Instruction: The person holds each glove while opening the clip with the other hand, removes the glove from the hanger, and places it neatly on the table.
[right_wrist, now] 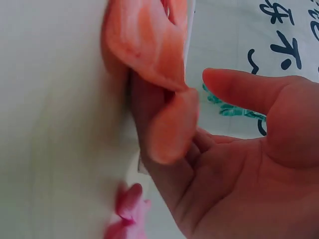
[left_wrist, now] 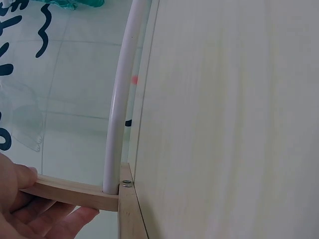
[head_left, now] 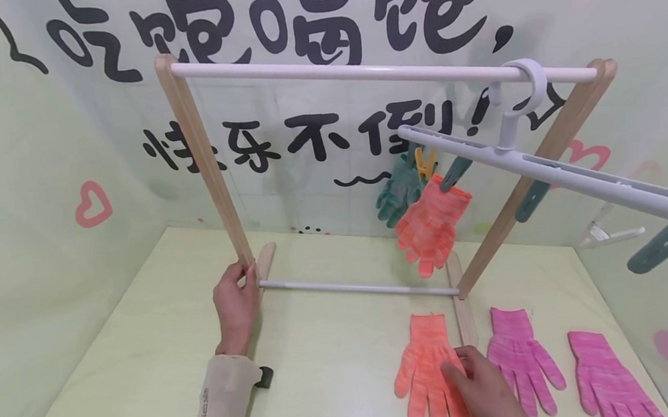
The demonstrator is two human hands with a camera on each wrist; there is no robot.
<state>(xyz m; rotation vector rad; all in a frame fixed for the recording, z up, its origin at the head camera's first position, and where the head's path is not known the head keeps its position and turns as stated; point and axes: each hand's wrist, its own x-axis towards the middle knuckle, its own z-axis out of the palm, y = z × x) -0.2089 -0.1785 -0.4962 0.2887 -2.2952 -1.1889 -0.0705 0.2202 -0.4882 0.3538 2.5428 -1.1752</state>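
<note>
My left hand (head_left: 237,308) grips the left wooden upright (head_left: 206,167) of a drying rack low down, thumb and fingers on either side of it. On the table, an orange knit glove (head_left: 428,354) lies flat with its fingers toward me. My right hand (head_left: 490,388) is at that glove's right edge. In the right wrist view its straight fingers reach beneath the glove's fingers (right_wrist: 172,129), while the thumb (right_wrist: 244,92) stands raised and apart. Another orange glove (head_left: 435,222) hangs from a clip on the hanger (head_left: 579,178), with a green glove (head_left: 399,192) behind it.
Two magenta gloves (head_left: 516,345) (head_left: 609,370) lie at the right of the table. The hanger hooks over the rack's white top rail (head_left: 327,71) and juts toward me, carrying dark clips (head_left: 664,247) and a yellow clip (head_left: 425,163). A white lower rail (head_left: 354,287) joins the uprights.
</note>
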